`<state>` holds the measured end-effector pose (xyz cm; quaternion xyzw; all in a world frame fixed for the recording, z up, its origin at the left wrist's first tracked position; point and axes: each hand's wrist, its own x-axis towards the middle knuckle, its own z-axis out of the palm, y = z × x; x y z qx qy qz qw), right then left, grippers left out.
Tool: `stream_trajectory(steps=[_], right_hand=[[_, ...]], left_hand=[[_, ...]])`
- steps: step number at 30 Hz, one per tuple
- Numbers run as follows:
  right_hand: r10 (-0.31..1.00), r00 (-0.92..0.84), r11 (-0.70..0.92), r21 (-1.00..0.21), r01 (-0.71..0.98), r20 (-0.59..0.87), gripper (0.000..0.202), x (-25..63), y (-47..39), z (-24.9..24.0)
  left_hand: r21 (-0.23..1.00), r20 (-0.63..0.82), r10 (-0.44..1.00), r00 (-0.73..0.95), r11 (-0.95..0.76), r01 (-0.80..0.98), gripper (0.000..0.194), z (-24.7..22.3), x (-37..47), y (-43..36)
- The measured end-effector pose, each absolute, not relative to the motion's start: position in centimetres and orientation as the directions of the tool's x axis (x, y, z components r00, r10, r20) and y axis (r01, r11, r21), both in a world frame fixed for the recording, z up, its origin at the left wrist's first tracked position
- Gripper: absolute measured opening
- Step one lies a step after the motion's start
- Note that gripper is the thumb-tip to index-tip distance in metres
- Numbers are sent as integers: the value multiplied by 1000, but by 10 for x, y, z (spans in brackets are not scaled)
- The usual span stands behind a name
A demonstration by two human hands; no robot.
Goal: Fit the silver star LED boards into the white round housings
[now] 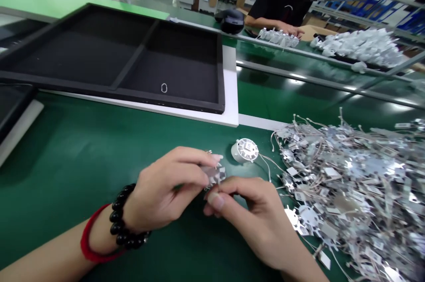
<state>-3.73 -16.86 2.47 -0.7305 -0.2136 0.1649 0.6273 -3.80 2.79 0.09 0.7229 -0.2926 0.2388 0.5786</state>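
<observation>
Over the green tabletop, my left hand [172,184] grips a small silvery metal plate [217,175] between thumb and fingers. A black bead bracelet and a red band circle that wrist. My right hand [245,211] pinches at the plate's lower edge, thumb against forefinger; whether a wire is in the pinch I cannot tell. Just beyond my fingers stands a white round part [245,150] topped by a silver star-shaped plate with a label, its wires trailing right. To the right of my right hand lies a large heap of metal plates with wires [352,193].
A black divided tray [186,99] rests on a white board [230,83] at the back left, with a small pale loop [164,88] in it. Across the metal rails, another person [279,3] handles white parts beside a white pile [365,47].
</observation>
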Motion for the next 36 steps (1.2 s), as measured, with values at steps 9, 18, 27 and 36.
stream_trajectory(steps=[9,18,27,36], right_hand=[[650,552,-285,-506,814,522,18,-37,-166,-1],[512,813,-419,-746,518,277,15,-30,-187,14],[434,895,-221,-975,-2,-100,23,-32,-179,25],[387,921,-21,-999,49,37,6,-32,-179,22]], left_hand=[[930,119,92,989,338,-143,21,9,-22,27],[847,-133,-42,990,515,136,23,12,-16,33],[932,330,-77,941,184,-312,18,7,-37,26],[760,587,-237,774,-165,-628,24,8,-41,30]])
